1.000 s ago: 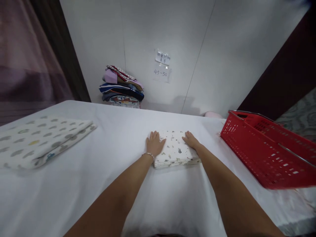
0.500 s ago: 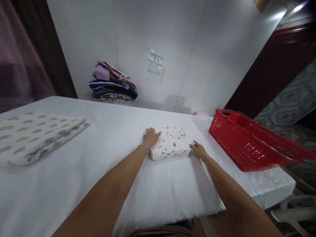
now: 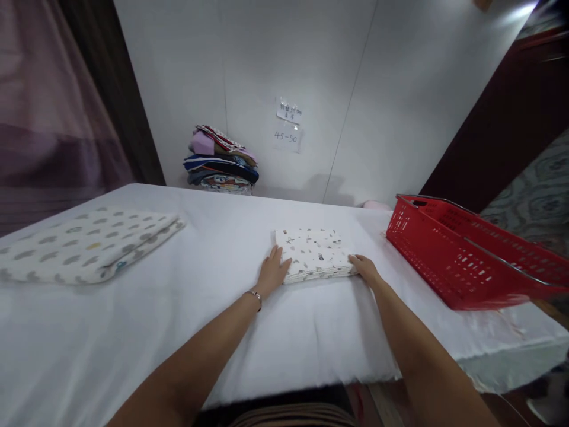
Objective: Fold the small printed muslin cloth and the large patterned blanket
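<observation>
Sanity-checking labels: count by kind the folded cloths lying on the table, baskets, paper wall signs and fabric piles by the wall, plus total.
Folded cloths: 2
Red basket: 1
Paper signs: 2
Fabric pile: 1
Total: 6

On your left lay a cloth (image 3: 89,242) with grey cloud-like shapes; on your right, a red perforated basket (image 3: 429,261) with metal handles. Ahead of you, piled fabrics (image 3: 222,165) stood near a pale wall (image 3: 288,47) bearing a "45-50" sign (image 3: 287,140). A pinkish curtain (image 3: 57,118) hung far left.
</observation>
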The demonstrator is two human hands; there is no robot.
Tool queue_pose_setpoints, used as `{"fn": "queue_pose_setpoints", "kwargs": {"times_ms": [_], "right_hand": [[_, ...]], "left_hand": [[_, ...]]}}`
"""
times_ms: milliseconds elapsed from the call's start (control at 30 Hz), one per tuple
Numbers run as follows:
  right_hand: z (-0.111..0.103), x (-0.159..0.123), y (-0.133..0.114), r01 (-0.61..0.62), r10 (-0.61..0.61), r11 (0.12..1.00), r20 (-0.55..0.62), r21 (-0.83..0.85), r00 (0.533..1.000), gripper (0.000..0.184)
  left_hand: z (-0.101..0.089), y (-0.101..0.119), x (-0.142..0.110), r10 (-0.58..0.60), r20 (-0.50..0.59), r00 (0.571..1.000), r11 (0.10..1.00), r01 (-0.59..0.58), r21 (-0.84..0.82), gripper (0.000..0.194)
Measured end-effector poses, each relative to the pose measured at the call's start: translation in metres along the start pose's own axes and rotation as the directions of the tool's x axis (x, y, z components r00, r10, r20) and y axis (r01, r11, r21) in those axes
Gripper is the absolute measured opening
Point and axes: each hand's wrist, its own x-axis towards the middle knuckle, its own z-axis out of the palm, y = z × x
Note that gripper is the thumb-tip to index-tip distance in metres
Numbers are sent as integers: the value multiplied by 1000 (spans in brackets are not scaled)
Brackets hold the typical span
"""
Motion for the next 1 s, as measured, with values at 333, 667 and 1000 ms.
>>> {"fn": "queue_pose_setpoints", "kwargs": {"times_ms": [333, 667, 1000], "right_hand": [[-7, -8, -14, -107, 91, 980, 101, 165, 991, 36], [-16, -12, -24, -197, 153, 953, 197, 229, 968, 24], [-19, -7, -22, -117, 104, 967, 67, 226, 992, 46]], "left_hand": [[-8, 1, -15, 132, -166, 977, 991, -130, 21, 49], [-28, 12, -24, 451, -9, 893, 891, -449, 75, 15], [-29, 13, -23, 483, 91, 871, 866, -491, 93, 11]]}}
